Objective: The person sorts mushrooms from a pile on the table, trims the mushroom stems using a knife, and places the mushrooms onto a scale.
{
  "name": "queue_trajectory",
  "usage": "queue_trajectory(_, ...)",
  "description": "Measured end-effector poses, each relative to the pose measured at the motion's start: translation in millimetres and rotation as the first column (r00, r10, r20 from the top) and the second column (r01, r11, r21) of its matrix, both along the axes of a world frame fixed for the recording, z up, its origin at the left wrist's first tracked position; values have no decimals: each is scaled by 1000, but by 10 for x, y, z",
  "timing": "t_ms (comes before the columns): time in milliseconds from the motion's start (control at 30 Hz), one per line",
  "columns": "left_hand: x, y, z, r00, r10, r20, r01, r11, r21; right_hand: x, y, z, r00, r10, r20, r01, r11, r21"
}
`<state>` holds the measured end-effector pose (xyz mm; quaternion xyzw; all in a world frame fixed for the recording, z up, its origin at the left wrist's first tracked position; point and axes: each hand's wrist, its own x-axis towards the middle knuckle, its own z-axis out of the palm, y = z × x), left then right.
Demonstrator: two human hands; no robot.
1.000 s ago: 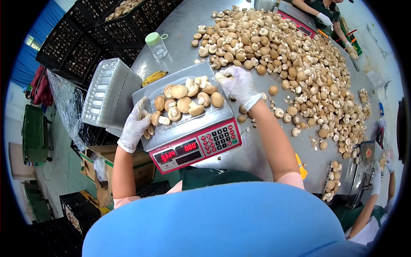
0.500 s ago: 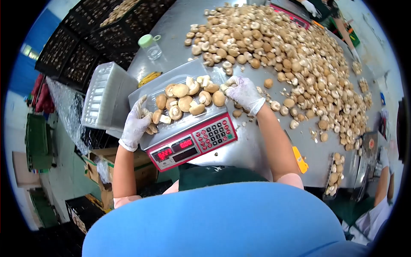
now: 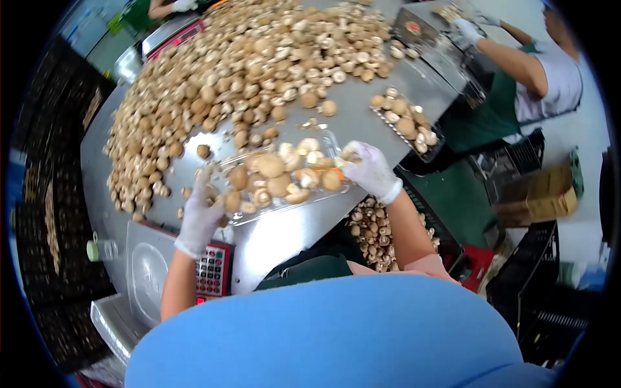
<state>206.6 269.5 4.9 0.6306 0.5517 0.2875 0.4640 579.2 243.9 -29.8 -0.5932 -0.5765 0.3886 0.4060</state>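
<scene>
A clear plastic tray (image 3: pixel 253 215) of brown-capped mushrooms (image 3: pixel 270 165) hangs between my two gloved hands above the metal table. My left hand (image 3: pixel 199 216) grips its left end, fingers bent over the edge. At the opposite end my right hand (image 3: pixel 372 173) is closed on the tray's rim, with a pale mushroom piece by the fingertips. Something orange shows through the tray near its right side. Below my left forearm is the red weighing scale (image 3: pixel 213 268), its keypad partly covered and its platform (image 3: pixel 145 278) bare.
A large mushroom heap (image 3: pixel 259 64) covers the table's far side. Another filled tray (image 3: pixel 407 123) lies at the right edge. Mushrooms fill a crate (image 3: pixel 375 236) below. A co-worker (image 3: pixel 543 77) stands at right; a lidded jar (image 3: pixel 102 249) and clear trays (image 3: pixel 116 323) are at left.
The mushroom tray has been lifted off the scale and carried to the right, held by both hands. My view has turned right, so the scale now appears at lower left.
</scene>
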Motion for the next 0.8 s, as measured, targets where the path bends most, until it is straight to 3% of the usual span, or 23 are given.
queue_trajectory(33, 310, 160, -69, 997, -48, 64, 48, 999, 2, 228, -126, -131, 987, -97, 128, 86, 992, 87)
queue_trajectory(67, 513, 352, -199, 977, -127, -170, 146, 984, 105, 451, -270, -195, 972, -160, 170, 150, 986, 74)
queue_trajectory(100, 853, 447, -83, 978, -186, -94, 183, 982, -37, 643, -418, -248, 970, -211, 123, 197, 974, 115)
queue_trajectory(133, 1224, 494, 85, 970, -220, -102, 207, 971, -120, 786, -546, -317, 954, -300, -7, 300, 953, 31)
queue_trajectory(167, 1445, 634, -85, 947, -282, -155, 280, 959, -38, 894, -652, -366, 912, -389, -131, 384, 921, -63)
queue_trajectory(233, 1830, 934, -456, 874, -394, -284, 418, 908, 29, 1036, -807, -389, 867, -498, -14, 497, 865, -68)
queue_trajectory(300, 2196, 1076, -632, 808, -405, -428, 480, 874, 77, 1177, -880, -615, 827, -563, 1, 561, 824, -73)
queue_trajectory(400, 2420, 1102, -776, 779, -378, -500, 511, 845, 156, 1230, -953, -776, 712, -682, -165, 638, 727, -255)
queue_trajectory(433, 2401, 1099, -806, 778, -379, -501, 513, 843, 160, 1237, -972, -875, 685, -698, -209, 656, 716, -240)
queue_trajectory(500, 2226, 1044, -735, 827, -399, -395, 552, 710, 438, 1232, -973, -920, 643, -729, -233, 665, 683, -302)
queue_trajectory(533, 2077, 1045, -605, 817, -473, -330, 562, 783, 267, 1242, -945, -967, 650, -722, -238, 657, 691, -302)
queue_trajectory(600, 1708, 954, -237, 843, -471, -259, 520, 836, 175, 1277, -889, -1052, 647, -749, -139, 703, 657, -272)
queue_trajectory(633, 1465, 923, -192, 881, -438, -179, 473, 835, 280, 1267, -854, -1035, 648, -749, -137, 711, 659, -246)
queue_trajectory(667, 1145, 945, -223, 909, -384, -160, 416, 855, 310, 1309, -806, -1169, 662, -745, -83, 724, 664, -186)
queue_trajectory(700, 897, 816, 38, 912, -288, -293, 401, 781, 479, 1386, -755, -1312, 680, -733, -32, 725, 678, -125)
queue_trajectory(767, 291, 656, 324, 959, -94, -266, 189, 915, 357, 1513, -725, -1414, 712, -658, -245, 675, 738, -20)
queue_trajectory(800, -47, 546, 459, 931, 21, -365, 189, 827, 529, 1405, -675, -1089, 713, -686, -147, 689, 724, -39)
